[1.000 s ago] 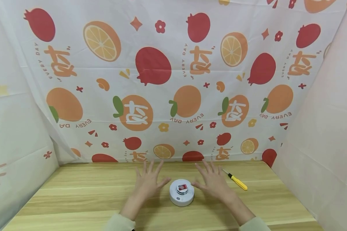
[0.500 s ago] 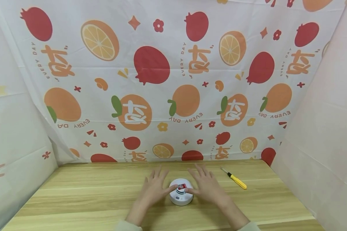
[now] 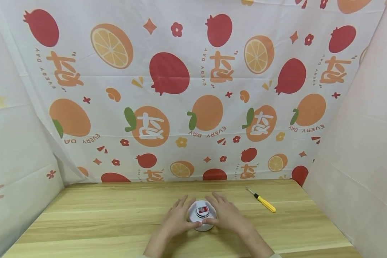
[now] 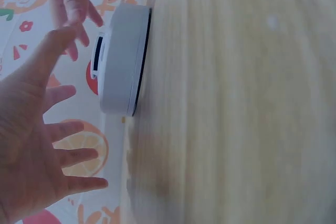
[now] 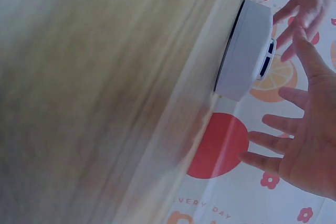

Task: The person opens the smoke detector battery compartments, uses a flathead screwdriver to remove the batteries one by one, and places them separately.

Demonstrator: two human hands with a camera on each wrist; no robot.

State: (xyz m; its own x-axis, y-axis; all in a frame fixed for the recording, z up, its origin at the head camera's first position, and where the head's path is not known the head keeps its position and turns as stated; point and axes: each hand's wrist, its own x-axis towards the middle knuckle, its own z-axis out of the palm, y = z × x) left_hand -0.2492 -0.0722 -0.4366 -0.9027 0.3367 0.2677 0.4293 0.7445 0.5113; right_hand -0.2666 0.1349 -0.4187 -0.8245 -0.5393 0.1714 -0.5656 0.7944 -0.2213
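Note:
A round white smoke detector (image 3: 202, 211) with a red label on its raised centre lies flat on the wooden table. My left hand (image 3: 178, 219) is at its left side and my right hand (image 3: 228, 215) at its right, fingers extended. In the head view both thumbs overlap its near edge, their tips close together. From the left wrist, the left hand (image 4: 26, 135) shows spread fingers above the table beside the detector (image 4: 123, 61). The right wrist view likewise has the right hand (image 5: 312, 135) spread beside the detector (image 5: 247, 51), holding nothing.
A screwdriver (image 3: 265, 203) with a yellow handle lies on the wooden table (image 3: 100, 218) to the right of the hands. A fruit-printed cloth (image 3: 180, 118) hangs behind the table, and pale cloth walls stand on both sides.
Both hands have come inward and nearer to the smoke detector from either side. Their thumbs have moved from beside it to over its near edge. Detector and screwdriver stay put.

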